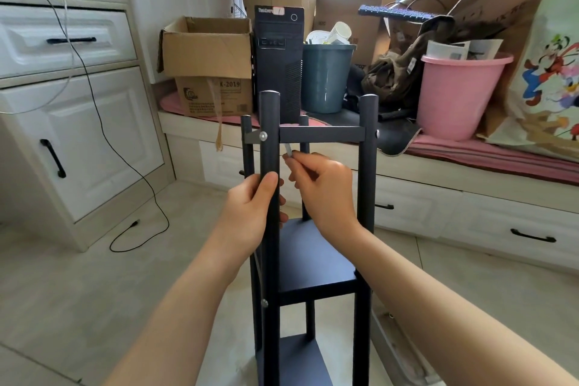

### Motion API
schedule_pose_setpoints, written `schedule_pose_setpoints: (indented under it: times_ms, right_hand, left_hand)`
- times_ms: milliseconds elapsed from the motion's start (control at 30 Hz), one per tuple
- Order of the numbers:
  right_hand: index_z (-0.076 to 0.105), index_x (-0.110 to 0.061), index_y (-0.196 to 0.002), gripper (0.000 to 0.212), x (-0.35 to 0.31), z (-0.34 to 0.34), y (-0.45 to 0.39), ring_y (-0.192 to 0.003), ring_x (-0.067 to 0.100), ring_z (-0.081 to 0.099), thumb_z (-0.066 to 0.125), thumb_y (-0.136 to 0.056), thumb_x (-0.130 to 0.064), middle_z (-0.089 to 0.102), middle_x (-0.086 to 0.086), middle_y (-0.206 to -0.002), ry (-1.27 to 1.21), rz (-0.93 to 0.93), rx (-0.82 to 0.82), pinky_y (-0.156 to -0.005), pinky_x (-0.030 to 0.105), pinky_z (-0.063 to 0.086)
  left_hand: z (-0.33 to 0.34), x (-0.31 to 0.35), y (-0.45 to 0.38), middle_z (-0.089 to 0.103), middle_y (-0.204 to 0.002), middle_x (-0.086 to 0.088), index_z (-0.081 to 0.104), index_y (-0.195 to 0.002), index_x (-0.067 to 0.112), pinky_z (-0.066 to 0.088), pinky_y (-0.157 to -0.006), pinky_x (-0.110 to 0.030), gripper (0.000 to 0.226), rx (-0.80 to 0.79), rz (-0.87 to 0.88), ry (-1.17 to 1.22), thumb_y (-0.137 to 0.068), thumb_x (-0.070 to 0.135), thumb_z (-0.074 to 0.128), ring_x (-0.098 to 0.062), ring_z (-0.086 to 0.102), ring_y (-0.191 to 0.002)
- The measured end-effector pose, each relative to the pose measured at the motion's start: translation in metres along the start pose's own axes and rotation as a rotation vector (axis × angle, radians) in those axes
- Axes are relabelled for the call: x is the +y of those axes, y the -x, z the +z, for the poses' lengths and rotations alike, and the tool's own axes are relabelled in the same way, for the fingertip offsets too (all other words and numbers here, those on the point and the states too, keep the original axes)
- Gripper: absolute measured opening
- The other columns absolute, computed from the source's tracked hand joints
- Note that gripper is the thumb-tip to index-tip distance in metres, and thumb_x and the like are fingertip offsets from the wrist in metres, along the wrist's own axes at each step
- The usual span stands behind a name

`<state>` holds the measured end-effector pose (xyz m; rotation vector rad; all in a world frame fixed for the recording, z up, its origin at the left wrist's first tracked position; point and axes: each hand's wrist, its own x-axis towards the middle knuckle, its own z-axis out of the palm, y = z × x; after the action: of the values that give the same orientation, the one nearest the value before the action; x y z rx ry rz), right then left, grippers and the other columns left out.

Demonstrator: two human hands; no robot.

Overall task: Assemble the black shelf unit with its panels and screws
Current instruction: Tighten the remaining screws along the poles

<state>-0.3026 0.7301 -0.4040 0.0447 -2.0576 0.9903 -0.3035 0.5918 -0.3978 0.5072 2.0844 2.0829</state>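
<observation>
The black shelf unit (313,260) is standing upright on the tiled floor (94,291), just in front of the person. It is showing 4 round posts, 3 panels at separate levels and 3 silver screw heads: 2 at the top rail, including the screw (263,135) on the near left post (270,141), and 1 lower down that same post.

The left hand (250,213) is wrapping its fingers and thumb around the near left post, gripping it below the top panel (322,134). The right hand (326,188) is reaching in between the posts with wrist bent, pinching a small silver hex key (288,150) in its fingertips; the key's tip is pointing up just under the top panel, beside the gripped post.

Behind the unit, 1 black computer tower (279,63), 1 blue-grey bin (326,78) and 1 pink bucket (460,94) are sitting on the window bench.
</observation>
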Motion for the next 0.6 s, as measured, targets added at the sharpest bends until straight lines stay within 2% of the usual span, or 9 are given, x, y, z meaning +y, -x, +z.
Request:
schedule_pose_setpoints:
  times_ms: [67,133,200,267,333,400,500,600]
  right_hand:
    - [0.076,-0.006,-0.085,0.014,0.004,0.004,0.0,-0.063,0.014,0.06,0.066,-0.094,-0.012,0.068,0.002,-0.069,0.039,-0.07,0.044,-0.062,0.024,0.049]
    - [0.077,-0.005,-0.086,0.01,0.007,0.008,-0.002,-0.062,0.009,0.054,0.069,-0.091,-0.009,0.067,0.003,-0.069,0.106,-0.146,0.089,-0.062,0.009,0.041]
    - [0.077,-0.003,-0.086,0.007,0.011,0.011,-0.005,-0.063,0.005,0.05,0.071,-0.088,-0.007,0.067,0.004,-0.069,0.162,-0.201,0.125,-0.064,0.004,0.036]
    - [0.077,-0.003,-0.088,0.008,0.015,0.013,-0.006,-0.061,0.007,0.056,0.071,-0.088,-0.007,0.069,0.005,-0.071,0.157,-0.23,0.136,-0.065,0.007,0.042]
    - [0.077,-0.004,-0.09,0.01,0.017,0.017,-0.007,-0.057,0.013,0.065,0.069,-0.089,-0.01,0.071,0.005,-0.072,0.131,-0.231,0.13,-0.06,0.022,0.053]
    - [0.078,-0.006,-0.091,0.013,0.018,0.023,-0.009,-0.055,0.016,0.067,0.068,-0.09,-0.014,0.072,0.004,-0.071,0.133,-0.219,0.144,-0.056,0.031,0.056]
    - [0.078,-0.008,-0.088,0.014,0.02,0.03,-0.014,-0.055,0.017,0.067,0.068,-0.089,-0.018,0.073,0.003,-0.07,0.128,-0.198,0.18,-0.054,0.034,0.055]
    - [0.078,-0.008,-0.083,0.014,0.021,0.036,-0.015,-0.057,0.017,0.066,0.069,-0.089,-0.018,0.073,0.003,-0.071,0.132,-0.204,0.215,-0.054,0.03,0.054]
  left_hand:
    - [0.0,0.0,0.001,0.063,-0.081,-0.005,0.064,-0.106,0.014,0.055,-0.056,-0.018,0.026,-0.006,0.007,-0.001,-0.105,0.032,0.045,-0.009,0.065,-0.059]
    - [-0.002,0.0,0.001,0.064,-0.078,-0.004,0.064,-0.105,0.013,0.057,-0.057,-0.021,0.026,-0.013,0.012,-0.006,-0.105,0.032,0.046,-0.011,0.066,-0.06]
    - [-0.004,-0.001,0.001,0.066,-0.073,0.002,0.063,-0.104,0.012,0.059,-0.061,-0.025,0.028,-0.027,0.007,-0.015,-0.104,0.034,0.047,-0.013,0.068,-0.063]
    - [-0.006,-0.003,0.001,0.068,-0.072,0.006,0.063,-0.104,0.012,0.061,-0.065,-0.029,0.029,-0.042,0.011,-0.033,-0.104,0.036,0.047,-0.016,0.07,-0.067]
    - [-0.008,-0.004,0.0,0.069,-0.074,0.007,0.064,-0.104,0.017,0.062,-0.07,-0.032,0.029,-0.049,0.02,-0.058,-0.103,0.039,0.046,-0.017,0.071,-0.071]
    - [-0.009,-0.006,-0.001,0.069,-0.076,0.006,0.066,-0.102,0.023,0.062,-0.074,-0.035,0.027,-0.052,0.027,-0.071,-0.103,0.041,0.046,-0.018,0.072,-0.073]
    - [-0.011,-0.009,-0.003,0.07,-0.078,0.004,0.067,-0.1,0.026,0.061,-0.074,-0.035,0.026,-0.06,0.025,-0.057,-0.103,0.041,0.046,-0.018,0.073,-0.074]
    - [-0.012,-0.011,-0.004,0.07,-0.077,0.003,0.066,-0.101,0.02,0.061,-0.07,-0.031,0.028,-0.061,0.028,-0.059,-0.102,0.041,0.047,-0.019,0.072,-0.072]
